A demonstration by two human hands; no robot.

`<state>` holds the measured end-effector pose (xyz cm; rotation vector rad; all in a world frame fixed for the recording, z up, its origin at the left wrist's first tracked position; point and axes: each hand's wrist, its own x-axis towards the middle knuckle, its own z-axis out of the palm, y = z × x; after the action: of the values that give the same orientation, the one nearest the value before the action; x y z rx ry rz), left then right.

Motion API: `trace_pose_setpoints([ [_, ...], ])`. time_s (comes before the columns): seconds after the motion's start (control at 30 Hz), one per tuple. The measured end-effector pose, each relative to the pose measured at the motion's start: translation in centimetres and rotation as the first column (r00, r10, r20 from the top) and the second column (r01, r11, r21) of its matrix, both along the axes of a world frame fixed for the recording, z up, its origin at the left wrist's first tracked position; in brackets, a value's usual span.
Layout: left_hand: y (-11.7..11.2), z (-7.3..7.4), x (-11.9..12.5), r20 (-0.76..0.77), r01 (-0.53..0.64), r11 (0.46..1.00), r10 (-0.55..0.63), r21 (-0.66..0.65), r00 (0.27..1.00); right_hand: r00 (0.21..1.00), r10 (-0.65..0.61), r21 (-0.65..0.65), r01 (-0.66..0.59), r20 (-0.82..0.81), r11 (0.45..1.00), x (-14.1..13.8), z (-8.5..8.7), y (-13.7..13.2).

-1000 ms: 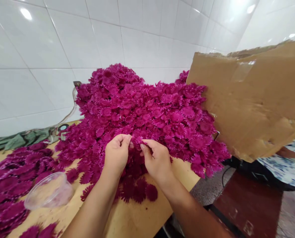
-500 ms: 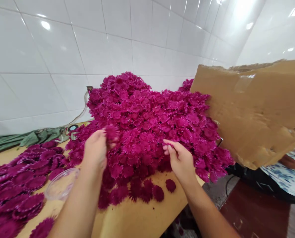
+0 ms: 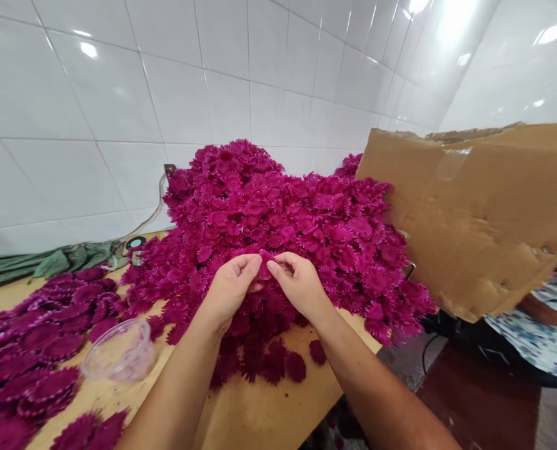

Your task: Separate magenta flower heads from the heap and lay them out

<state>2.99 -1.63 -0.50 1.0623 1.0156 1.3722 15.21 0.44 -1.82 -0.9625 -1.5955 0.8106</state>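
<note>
Between my two hands a single magenta flower head (image 3: 265, 265) is pinched by its edges. My left hand (image 3: 234, 284) grips its left side with thumb and fingers. My right hand (image 3: 299, 278) grips its right side the same way. Behind and around them rises a large heap of magenta flower heads (image 3: 278, 206), reaching up against the wall. Several darker flower heads (image 3: 273, 362) lie loose on the tabletop below my hands. At the left, flatter flower heads (image 3: 39, 350) lie in overlapping layers.
A clear plastic tub (image 3: 123, 353) stands left of my forearm on the tan table (image 3: 254, 415). Green cloth (image 3: 53, 259) lies along the white tiled wall (image 3: 128, 94). A big cardboard sheet (image 3: 475, 219) leans at the right, with a person's arm (image 3: 547, 310) behind it.
Both hands have come together in the middle. My left hand moved right with a flower head, my right hand moved left, and now both pinch one flower head.
</note>
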Motion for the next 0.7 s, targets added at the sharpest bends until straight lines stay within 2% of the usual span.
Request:
trace_pose_setpoints([
  [0.2,0.3,-0.2,0.8,-0.138,-0.070,0.994,0.081,0.080,0.987,0.994,0.000,-0.015,-0.002,-0.113,1.000,0.7,0.3,-0.3],
  [0.43,0.6,-1.0,0.8,-0.325,-0.110,0.984,0.149,0.137,0.934,0.977,0.112,-0.155,-0.141,-0.184,0.978,0.7,0.3,-0.1],
  [0.57,0.8,-1.3,0.9,-0.261,-0.053,0.993,0.080,0.109,0.962,0.944,0.217,-0.188,-0.267,-0.250,0.945,0.7,0.1,0.2],
  [0.7,0.9,-1.0,0.8,-0.131,-0.043,0.995,0.054,0.086,0.990,0.932,0.087,-0.155,-0.150,-0.353,0.976,0.5,-0.1,0.2],
])
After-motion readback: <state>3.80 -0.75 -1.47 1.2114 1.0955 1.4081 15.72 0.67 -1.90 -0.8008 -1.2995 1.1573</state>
